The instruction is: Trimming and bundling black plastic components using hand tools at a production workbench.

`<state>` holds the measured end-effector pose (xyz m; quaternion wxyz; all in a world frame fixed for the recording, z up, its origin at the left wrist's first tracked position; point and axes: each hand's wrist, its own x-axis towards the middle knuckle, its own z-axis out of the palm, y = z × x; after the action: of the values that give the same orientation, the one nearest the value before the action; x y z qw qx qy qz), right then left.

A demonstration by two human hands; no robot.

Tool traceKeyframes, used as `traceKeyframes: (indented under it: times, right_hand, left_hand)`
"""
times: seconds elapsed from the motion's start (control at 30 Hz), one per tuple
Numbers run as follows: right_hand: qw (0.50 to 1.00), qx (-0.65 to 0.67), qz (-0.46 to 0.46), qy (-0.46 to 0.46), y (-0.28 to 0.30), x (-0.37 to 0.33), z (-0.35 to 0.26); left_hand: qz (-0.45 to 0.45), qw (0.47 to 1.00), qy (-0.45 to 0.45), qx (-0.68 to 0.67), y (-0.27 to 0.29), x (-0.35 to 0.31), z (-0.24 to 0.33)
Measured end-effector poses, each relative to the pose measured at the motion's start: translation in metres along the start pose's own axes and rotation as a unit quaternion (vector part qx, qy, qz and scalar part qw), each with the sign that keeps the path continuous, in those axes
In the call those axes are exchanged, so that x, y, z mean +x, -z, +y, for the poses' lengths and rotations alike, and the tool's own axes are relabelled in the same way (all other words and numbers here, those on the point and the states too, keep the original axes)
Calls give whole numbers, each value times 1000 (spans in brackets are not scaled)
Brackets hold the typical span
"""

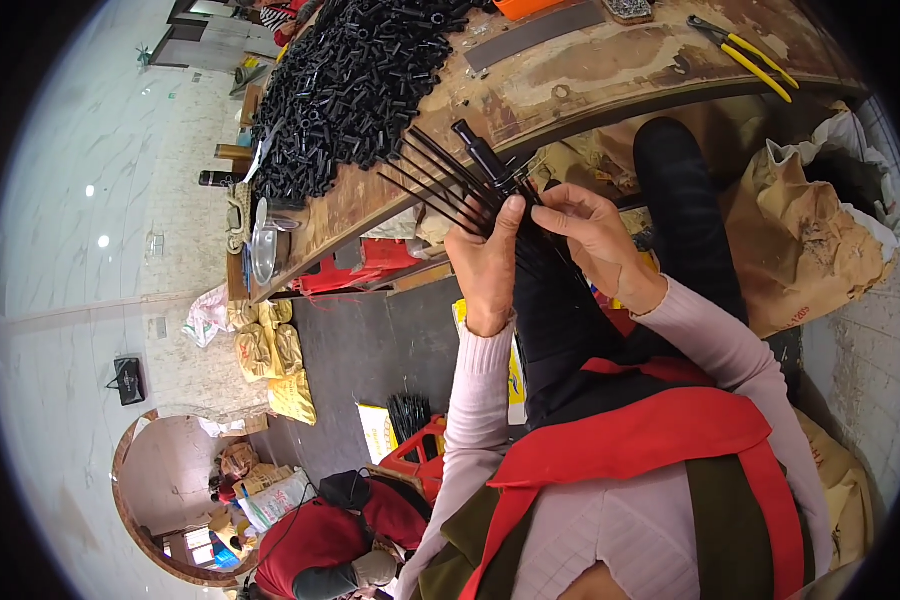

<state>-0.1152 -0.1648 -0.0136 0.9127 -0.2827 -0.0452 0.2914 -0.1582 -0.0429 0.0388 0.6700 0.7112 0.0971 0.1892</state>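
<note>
In front of my lap I hold a bundle of thin black rods point(440, 180), their ends fanning out toward the workbench. A black stepped plastic tube point(482, 152) stands up among them, tilted toward the bench. My left hand point(486, 262) is closed around the bundle, its thumb pressed near the tube's lower end. My right hand point(595, 238) is closed on the other side, thumb and fingers pinching at the rods close to the tube's base. Exactly which piece lies between those fingertips is hidden. The rods run down over my dark trousers.
Black plastic tubes point(355, 85) lie heaped on the worn wooden workbench point(545, 85). Yellow-handled pliers point(750, 60) and a flat dark strip point(535, 35) lie there too. A brown paper sack point(800, 240) stands at right. Another person point(340, 530) in red sits at lower left.
</note>
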Motion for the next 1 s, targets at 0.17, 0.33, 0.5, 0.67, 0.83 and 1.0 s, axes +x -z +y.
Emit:
traceKeyframes:
  times: [0.17, 0.33, 0.5, 0.67, 0.83, 1.0]
  right_hand:
    - [1000, -16, 1, 25, -3, -5, 2]
    - [1000, -22, 2, 20, -1, -4, 4]
    - [1000, 7, -1, -10, -2, 0, -1]
    - [999, 33, -11, -13, -3, 3, 1]
    - [998, -3, -10, 57, -21, -15, 3]
    - [999, 4, -26, 33, -16, -14, -2]
  left_hand:
    - [34, 999, 8, -16, -2, -1, -1]
    - [12, 996, 36, -86, 2, 0, -4]
    - [-16, 998, 19, -58, 2, -4, 1]
    - [-36, 999, 4, -33, -1, -6, 15]
    - [14, 995, -41, 88, -22, -16, 35]
    - [52, 999, 3, -8, -19, -13, 35]
